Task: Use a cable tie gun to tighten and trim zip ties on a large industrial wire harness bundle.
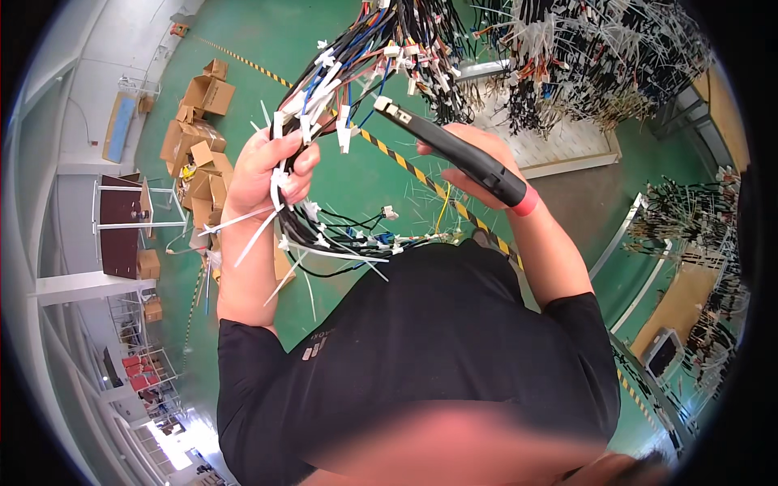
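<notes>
My left hand (271,166) is raised in front of my chest, fingers curled into a tight fist, knuckles facing me and thumb side uppermost. Its bare forearm rises nearly straight from a short black sleeve, the elbow bent sharply. My right hand (474,162) is at about the same height, a little apart from the left, fingers wrapped closed and palm turned away from me. The right forearm slants up and inward from its black sleeve, the wrist slightly bent toward my left hand.
</notes>
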Available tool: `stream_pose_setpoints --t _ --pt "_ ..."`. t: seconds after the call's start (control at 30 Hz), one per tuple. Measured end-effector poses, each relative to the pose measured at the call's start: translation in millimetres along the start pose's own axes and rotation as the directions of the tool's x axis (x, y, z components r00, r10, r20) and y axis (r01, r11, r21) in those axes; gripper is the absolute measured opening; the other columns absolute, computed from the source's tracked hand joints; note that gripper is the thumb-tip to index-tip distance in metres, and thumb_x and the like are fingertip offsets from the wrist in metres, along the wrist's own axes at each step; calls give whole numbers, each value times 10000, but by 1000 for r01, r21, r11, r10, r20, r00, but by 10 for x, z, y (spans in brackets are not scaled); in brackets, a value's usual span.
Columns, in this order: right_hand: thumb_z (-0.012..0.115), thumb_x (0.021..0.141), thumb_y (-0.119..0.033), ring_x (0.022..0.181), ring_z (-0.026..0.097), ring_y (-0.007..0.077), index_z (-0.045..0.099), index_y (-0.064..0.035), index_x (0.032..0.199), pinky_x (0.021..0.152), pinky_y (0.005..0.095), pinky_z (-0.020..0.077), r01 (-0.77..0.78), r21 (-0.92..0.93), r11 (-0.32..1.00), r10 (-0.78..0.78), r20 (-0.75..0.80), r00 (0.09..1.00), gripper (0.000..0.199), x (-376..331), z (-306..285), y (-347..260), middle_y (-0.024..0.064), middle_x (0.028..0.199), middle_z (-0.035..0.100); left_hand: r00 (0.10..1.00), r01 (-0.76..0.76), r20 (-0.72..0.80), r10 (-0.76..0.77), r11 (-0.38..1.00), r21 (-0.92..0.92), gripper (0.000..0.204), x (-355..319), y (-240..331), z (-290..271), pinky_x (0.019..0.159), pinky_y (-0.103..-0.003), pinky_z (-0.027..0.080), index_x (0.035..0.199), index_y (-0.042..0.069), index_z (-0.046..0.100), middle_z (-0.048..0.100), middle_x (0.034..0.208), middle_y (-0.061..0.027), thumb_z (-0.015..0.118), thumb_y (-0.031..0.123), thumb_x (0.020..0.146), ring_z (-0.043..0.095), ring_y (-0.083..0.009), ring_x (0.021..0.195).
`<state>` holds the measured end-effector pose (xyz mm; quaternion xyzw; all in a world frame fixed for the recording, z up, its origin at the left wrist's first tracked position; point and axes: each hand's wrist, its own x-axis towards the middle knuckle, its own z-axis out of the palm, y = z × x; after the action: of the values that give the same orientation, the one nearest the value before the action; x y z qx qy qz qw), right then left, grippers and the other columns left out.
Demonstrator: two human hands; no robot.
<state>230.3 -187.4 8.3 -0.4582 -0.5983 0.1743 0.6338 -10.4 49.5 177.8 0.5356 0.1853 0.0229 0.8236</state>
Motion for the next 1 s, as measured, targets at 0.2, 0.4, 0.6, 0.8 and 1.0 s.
stream_pose_setpoints --t 0.2,0.4,0.6,0.8,1.0 --pt "687 885 8 1223 698 203 636 -51 1434 1100 381 514 -176 290 941 208 -85 974 555 -65 174 266 85 1275 747 995 16 95 -7 995 -96 526 -103 51 62 395 -253 404 1583 -26 363 546 836 -69 501 200 1128 506 -93 475" --pt "702 919 -2 1235 697 234 641 -52 1420 1113 399 517 -86 283 955 83 23 996 507 58 301 216 92 1298 734 997 0 76 12 989 -151 492 -166 31 117 400 -254 420 1535 -61 418 564 832 -66 516 214 1139 521 -92 476" --pt "729 955 -39 1260 682 252 592 -35 1498 1136 434 504 -80 504 860 75 30 997 560 14 428 326 115 1344 720 996 -23 78 35 989 -146 455 -191 32 147 405 -252 419 1505 -63 452 555 831 -64 509 205 1141 526 -92 478" --pt "732 968 -67 1291 659 250 534 -41 1555 1170 449 465 -77 564 822 63 45 997 621 6 509 317 114 1363 707 996 12 92 1 990 -140 560 -191 9 141 403 -253 406 1625 32 324 518 834 -61 525 206 1132 513 -93 497" --pt "726 938 -73 1297 645 253 523 -31 1553 1138 429 464 -143 624 768 142 52 989 649 48 559 207 111 1346 704 996 -35 70 47 984 -174 416 -179 -19 188 404 -256 430 1482 -34 464 559 842 -77 515 199 1140 528 -91 489"
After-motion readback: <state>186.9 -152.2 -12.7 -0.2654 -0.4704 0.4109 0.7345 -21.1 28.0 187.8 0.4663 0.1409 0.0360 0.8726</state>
